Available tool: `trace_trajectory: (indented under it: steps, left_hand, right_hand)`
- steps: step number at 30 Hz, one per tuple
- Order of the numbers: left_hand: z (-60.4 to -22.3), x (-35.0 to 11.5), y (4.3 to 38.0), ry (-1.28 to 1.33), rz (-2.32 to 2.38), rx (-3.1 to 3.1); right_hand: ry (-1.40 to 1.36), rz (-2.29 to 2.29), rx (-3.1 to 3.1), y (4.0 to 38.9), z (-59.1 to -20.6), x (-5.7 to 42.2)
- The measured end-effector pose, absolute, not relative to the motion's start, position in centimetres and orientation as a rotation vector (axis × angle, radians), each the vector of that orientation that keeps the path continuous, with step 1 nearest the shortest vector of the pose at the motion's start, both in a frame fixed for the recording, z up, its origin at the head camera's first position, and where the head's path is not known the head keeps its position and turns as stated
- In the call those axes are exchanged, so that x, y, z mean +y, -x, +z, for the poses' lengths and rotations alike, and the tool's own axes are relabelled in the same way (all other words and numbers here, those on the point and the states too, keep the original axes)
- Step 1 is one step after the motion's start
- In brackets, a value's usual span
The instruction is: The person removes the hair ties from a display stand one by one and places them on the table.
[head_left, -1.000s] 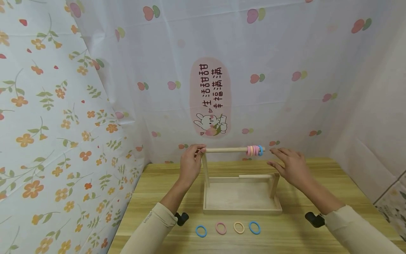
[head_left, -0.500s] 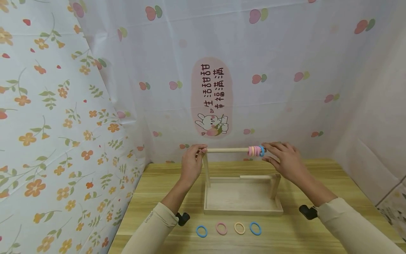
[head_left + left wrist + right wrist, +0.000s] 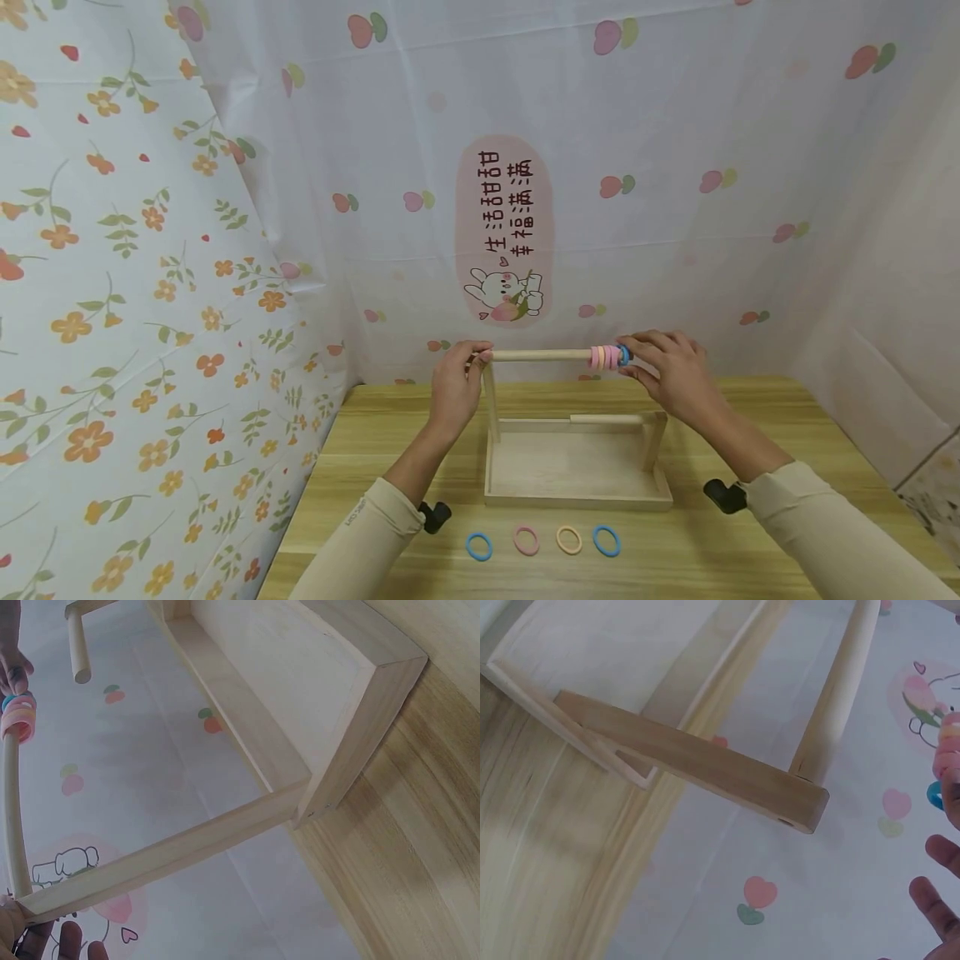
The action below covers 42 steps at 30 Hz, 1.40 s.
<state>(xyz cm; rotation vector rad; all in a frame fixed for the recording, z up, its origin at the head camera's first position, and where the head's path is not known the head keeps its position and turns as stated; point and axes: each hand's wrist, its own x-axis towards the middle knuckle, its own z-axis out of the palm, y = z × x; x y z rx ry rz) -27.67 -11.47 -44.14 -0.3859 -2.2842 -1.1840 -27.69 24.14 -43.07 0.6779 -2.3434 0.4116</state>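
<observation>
A wooden rack point(image 3: 577, 502) with a tray base stands on the table, its upper rod point(image 3: 540, 355) reaching right from a tall left post. My left hand point(image 3: 456, 387) pinches the top of that post, where the rod joins it; the left wrist view shows thumb and fingers at this corner point(image 3: 34, 906). Several pink rings point(image 3: 605, 357) and a pale yellow one hang close together near the rod's free end. Outermost is a blue ring point(image 3: 625, 357), which my right hand point(image 3: 675, 371) pinches between thumb and fingers. Its fingertips cover the rod's tip.
Below the upper rod, a shorter rod point(image 3: 607, 419) points left from the right post point(image 3: 654, 442). In front of the tray lie a blue ring point(image 3: 479, 547), a pink ring point(image 3: 527, 541), a yellow ring point(image 3: 569, 540) and another blue ring point(image 3: 607, 541). A patterned curtain hangs behind.
My right hand has moved left from beside the rod's free end and taken hold of the outermost blue ring. The left hand stays at the post's top.
</observation>
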Motion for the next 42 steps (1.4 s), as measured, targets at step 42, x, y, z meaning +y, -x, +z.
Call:
trace_trajectory:
  steps: [42]
  left_hand:
    - [-44.1, -11.5, 27.8, 0.374, -1.196, -2.292]
  right_hand:
    - [-0.666, 0.370, -2.370, 25.4, -44.4, 26.3]
